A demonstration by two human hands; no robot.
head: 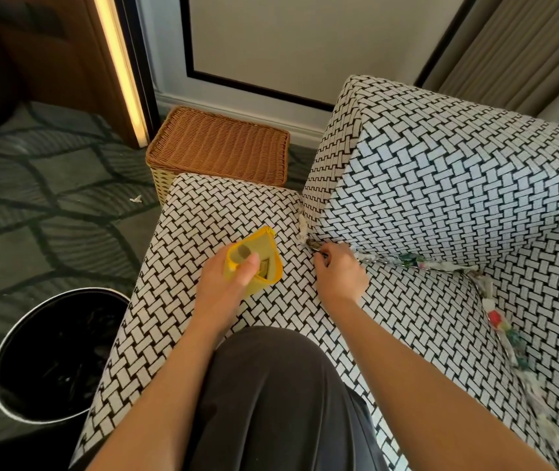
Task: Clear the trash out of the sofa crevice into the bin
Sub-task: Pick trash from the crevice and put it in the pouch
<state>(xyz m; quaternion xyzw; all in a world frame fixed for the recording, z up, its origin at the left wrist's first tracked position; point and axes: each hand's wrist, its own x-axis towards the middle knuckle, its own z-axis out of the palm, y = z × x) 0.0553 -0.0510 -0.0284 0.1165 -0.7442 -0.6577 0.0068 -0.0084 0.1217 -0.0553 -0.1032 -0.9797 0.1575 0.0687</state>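
Observation:
I am over a black-and-white woven sofa seat [203,212]. My left hand [227,283] grips a yellow mesh pouch [257,263], held open above the seat. My right hand [339,270] is at the crevice under the backrest, fingertips curled onto a small dark piece there; what it is cannot be made out. Paper and colourful wrapper scraps [417,263] line the back crevice and more scraps [502,331] run down the right crevice. White paper bits [302,226] stick out at the crevice's left end. A round black bin [57,358] stands on the floor at lower left.
A brown wicker basket [220,144] with a lid sits on the floor beyond the seat. A small white scrap [136,199] lies on the patterned carpet. The sofa backrest [458,185] rises at right, with curtains behind. My dark-clothed knee [271,396] rests on the seat.

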